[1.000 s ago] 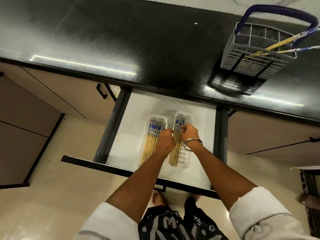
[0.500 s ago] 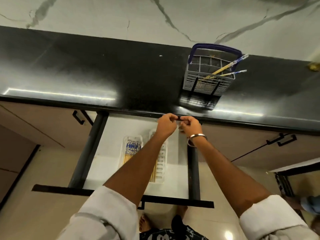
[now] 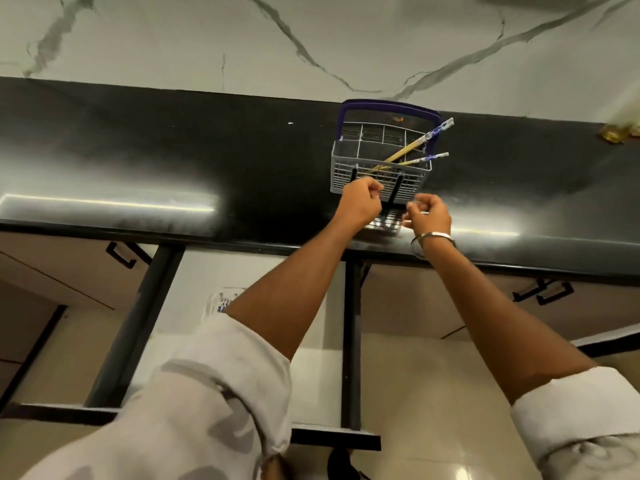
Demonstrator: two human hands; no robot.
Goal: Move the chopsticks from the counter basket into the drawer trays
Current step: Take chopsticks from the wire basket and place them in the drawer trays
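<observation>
A grey wire basket (image 3: 346, 161) with a blue handle stands on the black counter (image 3: 173, 157). Two wooden chopsticks with blue-patterned tops (image 3: 412, 150) lean out of it toward the right. My left hand (image 3: 360, 204) is curled just in front of the basket's lower left corner, holding nothing. My right hand (image 3: 429, 213), with a metal bangle on the wrist, is curled just below the basket's front right, also holding nothing. Below, the white drawer (image 3: 311, 368) stands pulled out. My left arm hides most of its trays; one tray corner (image 3: 221, 301) with chopstick tops shows.
A marble-patterned wall rises behind the counter. A yellowish object (image 3: 616, 133) sits at the counter's far right. Shut cabinet fronts with black handles (image 3: 123, 254) (image 3: 543, 292) flank the drawer. The tiled floor and my feet lie below.
Both hands have risen from the drawer trays up over the counter edge to the front of the basket. The view has tilted upward, so the basket sits nearer the middle.
</observation>
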